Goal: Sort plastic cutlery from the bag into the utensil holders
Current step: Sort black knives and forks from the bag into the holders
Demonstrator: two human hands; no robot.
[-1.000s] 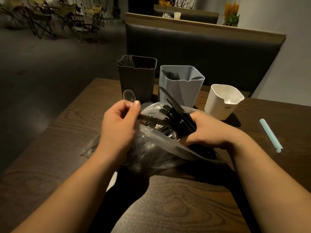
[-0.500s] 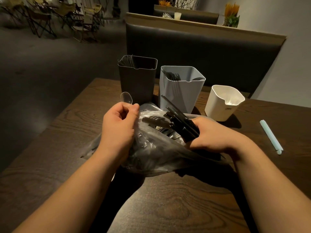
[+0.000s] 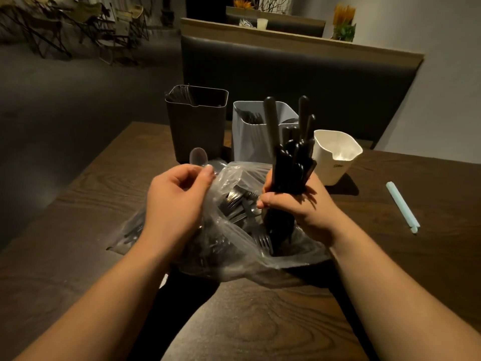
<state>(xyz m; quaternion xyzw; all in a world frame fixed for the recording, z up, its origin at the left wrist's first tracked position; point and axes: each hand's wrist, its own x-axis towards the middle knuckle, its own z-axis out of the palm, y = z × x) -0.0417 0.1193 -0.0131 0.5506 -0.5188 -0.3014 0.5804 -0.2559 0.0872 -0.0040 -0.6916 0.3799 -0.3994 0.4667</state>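
Head view, looking down over both forearms: the right hand (image 3: 294, 204) has its grip closed round a bundle of black cutlery (image 3: 289, 168). The bundle is held nearly upright, handles pointing up and fanning a little at the top, lower ends dipping into the open mouth of the plastic bag (image 3: 234, 256). The left hand (image 3: 174, 201) is curled, its grip pinching a clear spoon (image 3: 198, 156) whose bowl pokes up above the fingertips. The bag's rim lies against the same fingers, though whether they also hold the film I cannot tell. The bag is clear and crumpled, lying on the dark wooden counter (image 3: 260, 321) between the two hands, and more cutlery shows inside it — loose forks (image 3: 238, 201) with tines catching the light just left of the right hand. Behind the bag stand three holders in a row. A dark holder (image 3: 196, 123) is on the left with thin utensils leaning in its far-left corner. A grey holder (image 3: 248, 144) is in the middle with dark fork ends visible inside. A white holder (image 3: 335, 155) is on the right — shorter than the others, its contents not clear. The upright bundle overlaps the grey and white holders in the picture but stands nearer the camera than both. A pale blue straw (image 3: 402, 207) lies on the counter well to the right, apart from everything else. Beyond the counter is a dark padded bench seat (image 3: 286, 74).
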